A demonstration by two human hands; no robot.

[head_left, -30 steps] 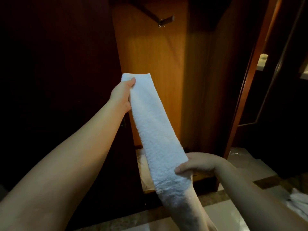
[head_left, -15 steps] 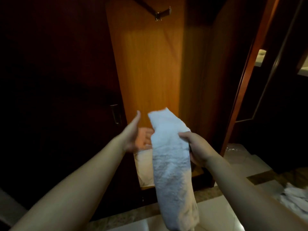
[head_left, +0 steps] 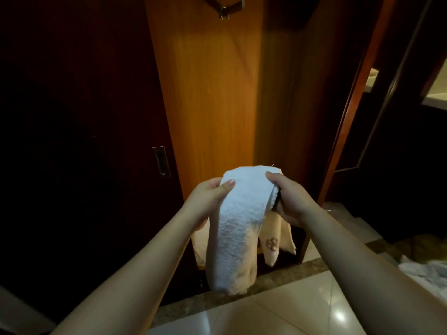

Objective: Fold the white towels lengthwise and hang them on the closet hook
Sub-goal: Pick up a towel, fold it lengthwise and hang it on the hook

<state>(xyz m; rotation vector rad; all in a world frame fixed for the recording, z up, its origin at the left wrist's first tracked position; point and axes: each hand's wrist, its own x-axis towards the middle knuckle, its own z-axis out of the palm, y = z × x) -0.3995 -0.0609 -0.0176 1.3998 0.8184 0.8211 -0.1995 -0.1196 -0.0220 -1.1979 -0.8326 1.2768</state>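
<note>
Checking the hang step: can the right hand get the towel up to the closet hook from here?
Probably yes. The right hand grips the white towel along with the left hand, and nothing stands between them and the hook, high on the lit panel. It sits well above both hands, so it means a long upward reach.

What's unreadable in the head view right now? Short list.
- Closet hook: cut off by the top edge, so its mount is out of view.
- White towel: its far layer is hidden behind the front fold.
- Left hand and right hand: fingers hidden behind the towel.
- Beige cloth: mostly covered by the towel; its emblem is too small to read.
- White pile: cut by the right edge, dim.
</note>
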